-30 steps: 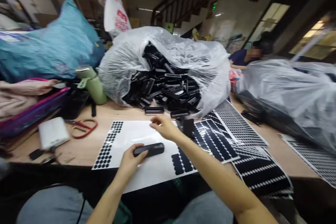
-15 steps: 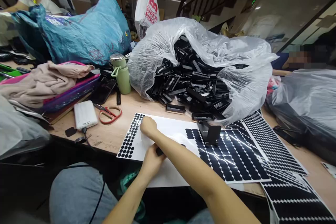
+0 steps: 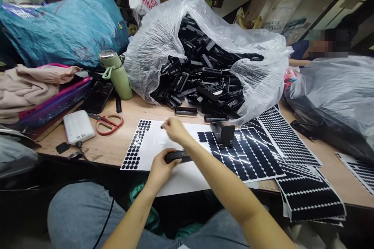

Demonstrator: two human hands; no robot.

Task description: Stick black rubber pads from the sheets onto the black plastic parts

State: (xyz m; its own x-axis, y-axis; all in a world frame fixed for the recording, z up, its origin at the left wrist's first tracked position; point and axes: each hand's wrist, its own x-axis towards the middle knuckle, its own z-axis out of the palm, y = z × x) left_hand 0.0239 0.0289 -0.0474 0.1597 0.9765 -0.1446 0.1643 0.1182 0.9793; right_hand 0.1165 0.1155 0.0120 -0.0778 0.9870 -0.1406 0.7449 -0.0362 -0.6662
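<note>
My left hand is closed round a long black plastic part, held flat over a white sticker sheet. My right hand hovers just above that sheet, fingers pinched together with a small black dot at their tips. The sheet carries round black adhesive pads in columns at its left end and more on its right half. A small black stand-like piece sits upright on the sheet to the right of my right hand.
A big clear plastic bag full of black parts lies behind the sheet, with two loose parts before it. Red scissors, a white power bank and a green flask stand left. More pad sheets lie right. Another person sits beyond.
My right hand drew back from the left column of pads toward the sheet's middle, pinched on a dot. The black part in my left hand shows again. The camera view shifted.
</note>
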